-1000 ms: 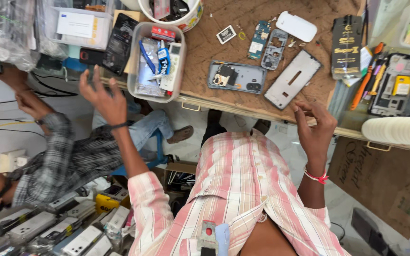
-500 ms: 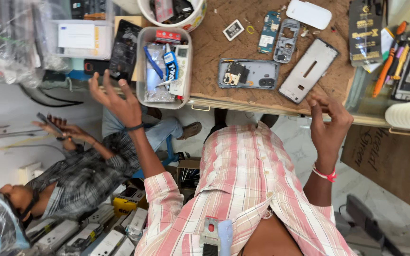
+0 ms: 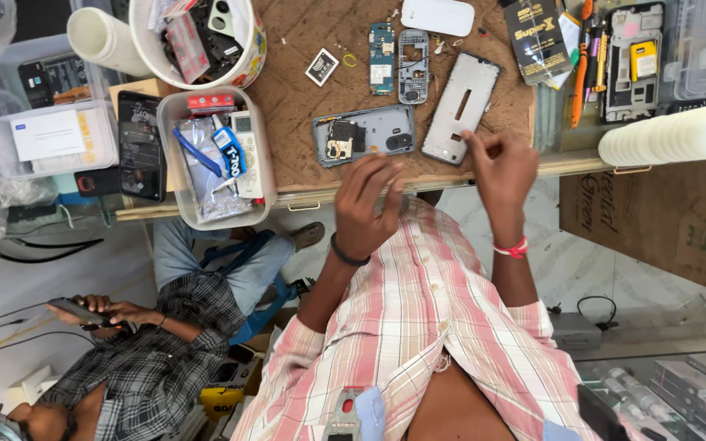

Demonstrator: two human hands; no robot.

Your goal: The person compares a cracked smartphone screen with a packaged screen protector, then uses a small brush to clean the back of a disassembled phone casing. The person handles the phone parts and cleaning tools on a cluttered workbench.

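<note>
Two hands over the bench edge, and neither has hold of anything as far as I can tell. Left hand [image 3: 367, 208] hangs half open, fingers loosely curled, just below the opened phone back housing [image 3: 364, 135] lying flat on the brown mat [image 3: 304, 114]. Right hand [image 3: 496, 167] has its fingertips pinched together right at the lower end of the grey phone mid-frame [image 3: 461, 108], maybe touching it, hard to say. That frame looks thin and light, probably flexes if you twist it, so I'd grab it by the long edges, not the cut-out middle. Small circuit board [image 3: 382, 59] further up looks fragile, edges only there too
</note>
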